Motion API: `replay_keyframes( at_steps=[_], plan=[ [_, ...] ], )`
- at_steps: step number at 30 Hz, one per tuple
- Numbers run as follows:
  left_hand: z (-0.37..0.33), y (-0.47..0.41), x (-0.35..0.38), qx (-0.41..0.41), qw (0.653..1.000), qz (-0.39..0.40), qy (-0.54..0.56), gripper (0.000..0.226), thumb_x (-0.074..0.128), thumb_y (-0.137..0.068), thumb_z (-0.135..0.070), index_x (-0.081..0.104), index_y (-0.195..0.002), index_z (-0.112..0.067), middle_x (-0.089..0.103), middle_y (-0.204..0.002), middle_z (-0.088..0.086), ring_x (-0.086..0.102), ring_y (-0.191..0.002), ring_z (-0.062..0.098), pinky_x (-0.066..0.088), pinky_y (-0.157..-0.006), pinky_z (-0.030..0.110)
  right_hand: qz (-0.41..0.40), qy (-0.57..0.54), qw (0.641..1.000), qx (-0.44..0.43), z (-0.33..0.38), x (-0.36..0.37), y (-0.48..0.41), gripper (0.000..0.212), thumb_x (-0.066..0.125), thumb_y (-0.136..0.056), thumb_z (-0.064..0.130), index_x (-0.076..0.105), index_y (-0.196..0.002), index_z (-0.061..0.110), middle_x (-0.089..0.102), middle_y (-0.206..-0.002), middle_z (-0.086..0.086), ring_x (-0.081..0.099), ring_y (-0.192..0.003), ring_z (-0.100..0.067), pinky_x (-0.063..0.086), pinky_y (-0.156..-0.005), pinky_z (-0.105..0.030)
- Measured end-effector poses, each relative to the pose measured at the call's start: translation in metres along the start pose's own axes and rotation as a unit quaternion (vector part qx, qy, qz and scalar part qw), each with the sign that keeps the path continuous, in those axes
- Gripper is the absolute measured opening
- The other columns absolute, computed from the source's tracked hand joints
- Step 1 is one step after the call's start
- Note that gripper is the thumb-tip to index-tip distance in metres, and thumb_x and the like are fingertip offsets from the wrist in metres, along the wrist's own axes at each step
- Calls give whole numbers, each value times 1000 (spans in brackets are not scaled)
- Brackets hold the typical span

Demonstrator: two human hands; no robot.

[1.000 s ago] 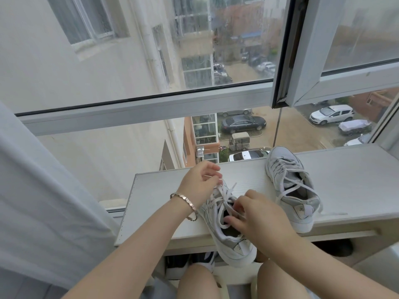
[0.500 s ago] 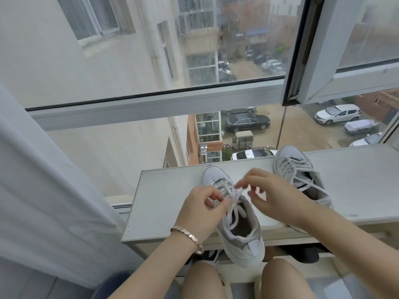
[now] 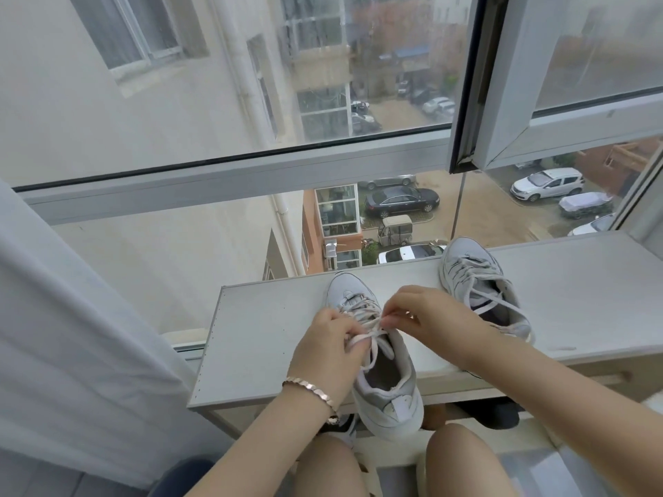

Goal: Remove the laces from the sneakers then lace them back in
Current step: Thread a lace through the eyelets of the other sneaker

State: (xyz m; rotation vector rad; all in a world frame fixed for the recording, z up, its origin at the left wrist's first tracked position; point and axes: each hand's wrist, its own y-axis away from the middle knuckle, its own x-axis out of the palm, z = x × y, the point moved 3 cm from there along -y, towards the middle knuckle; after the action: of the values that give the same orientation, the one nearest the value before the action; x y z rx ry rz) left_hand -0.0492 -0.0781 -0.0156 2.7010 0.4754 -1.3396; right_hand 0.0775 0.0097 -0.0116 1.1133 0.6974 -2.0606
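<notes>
I see a white curtain (image 3: 71, 335) left of the grey tabletop (image 3: 258, 335); beyond the window (image 3: 233, 174), a black sedan (image 3: 401, 201) sits parked.

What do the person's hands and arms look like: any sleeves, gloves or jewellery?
Both forearms are bare, with no sleeves or gloves in view. The left hand has a pinkish metallic link bracelet at its wrist. The right hand shows nothing worn at its wrist.
</notes>
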Motion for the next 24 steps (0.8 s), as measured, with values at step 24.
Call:
replay_keyframes(
  at_steps=[24],
  plan=[
    [-1, -3, -2, -19, 998, 29, 57, 36, 66, -79, -36, 49, -111, -35, 48, -108, -11, 53, -88, 3, 47, -73, 18, -122, 6, 992, -37, -13, 8, 37, 48, 64, -68, -11, 68, -110, 13, 65, -98, 1, 56, -91, -8, 45, -80, -22]
  ],
)
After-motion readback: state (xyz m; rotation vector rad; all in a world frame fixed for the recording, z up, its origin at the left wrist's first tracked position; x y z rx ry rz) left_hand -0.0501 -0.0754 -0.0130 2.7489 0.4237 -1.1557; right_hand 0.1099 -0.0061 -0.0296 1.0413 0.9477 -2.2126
